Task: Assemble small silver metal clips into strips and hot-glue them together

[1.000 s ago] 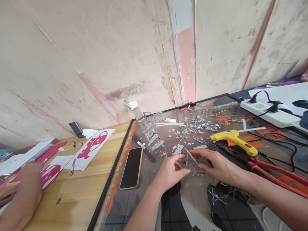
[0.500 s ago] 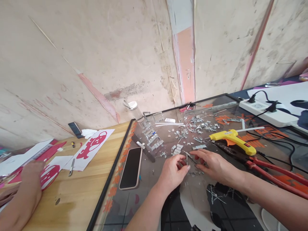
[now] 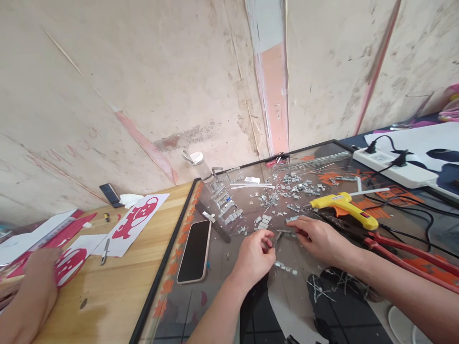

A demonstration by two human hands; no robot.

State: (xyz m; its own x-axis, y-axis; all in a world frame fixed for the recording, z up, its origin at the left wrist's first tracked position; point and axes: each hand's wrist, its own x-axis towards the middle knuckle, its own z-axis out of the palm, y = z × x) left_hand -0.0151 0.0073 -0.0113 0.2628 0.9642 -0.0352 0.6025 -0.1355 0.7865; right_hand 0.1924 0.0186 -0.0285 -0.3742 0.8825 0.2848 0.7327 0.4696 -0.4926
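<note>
My left hand (image 3: 256,253) has its fingers curled and pinches one end of a thin silvery metal strip (image 3: 278,240) above the glass tabletop. Opposite it, my right hand (image 3: 319,237) is closed, fingertips drawn together beside another small silvery strip (image 3: 292,219); what lies between them is hidden. A narrow metal piece (image 3: 287,233) shows just below those fingertips. Closer to me, a short row of small metal squares (image 3: 285,267) lies on the glass. Small flat metal plates (image 3: 264,221) sit just beyond my left hand.
A yellow glue gun (image 3: 346,209) and red-handled pliers (image 3: 401,251) lie right, near a white power strip (image 3: 394,167). Scattered metal bits (image 3: 294,186) cover the back. Left are a phone (image 3: 194,251), a bottle (image 3: 202,166) and another person's hand (image 3: 45,267) by red paper cutouts (image 3: 71,265).
My right hand has drawn away from my left fingers, its fingertips now further back by the small strip. The row of metal squares shows more fully. The other person's hand has shifted slightly left.
</note>
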